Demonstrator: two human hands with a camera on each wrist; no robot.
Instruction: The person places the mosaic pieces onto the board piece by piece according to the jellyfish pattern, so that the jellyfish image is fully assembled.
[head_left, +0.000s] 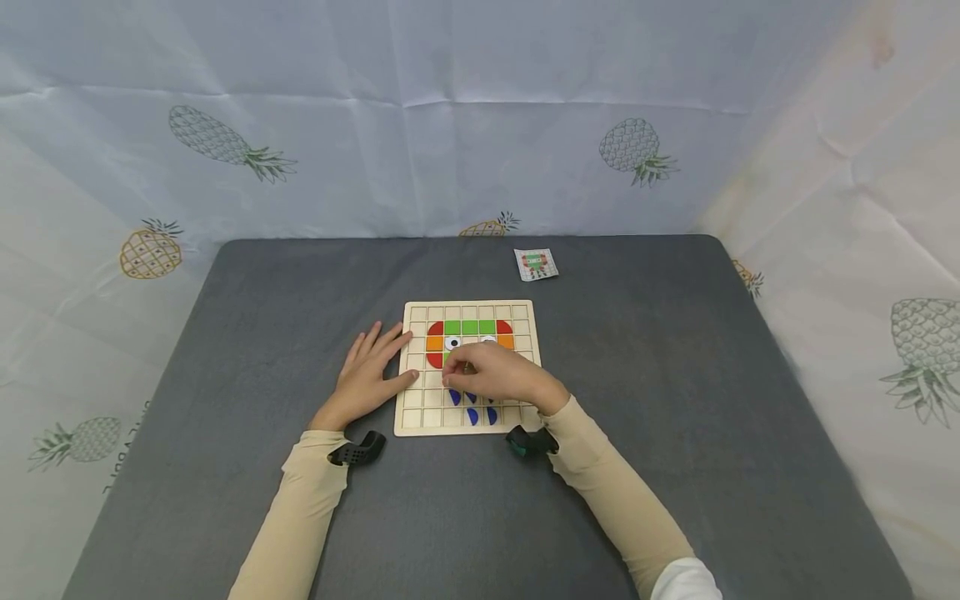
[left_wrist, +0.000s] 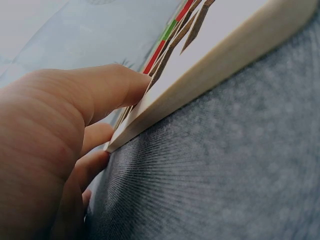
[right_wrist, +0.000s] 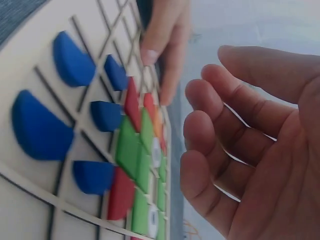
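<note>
A square wooden grid board (head_left: 416,417) lies on the dark table. Green tiles (head_left: 470,326), red rounded corner tiles (head_left: 435,360), orange tiles (head_left: 434,342) and eye tiles (head_left: 452,342) fill cells in its upper half. Several blue rounded pieces (right_wrist: 42,127) sit lower on the grid. My left hand (head_left: 365,379) rests at the board's left side, fingers spread, its thumb (left_wrist: 117,86) over the rim. Above the board's middle, my right hand (head_left: 498,372) has loosely bent fingers; in the right wrist view nothing is between them and the thumb. This hand hides part of the pattern.
A small card (head_left: 536,265) with a printed green and red picture lies behind the board, near the table's back edge. Pineapple-patterned cloth (head_left: 450,158) hangs behind and beside the grey table (head_left: 712,417).
</note>
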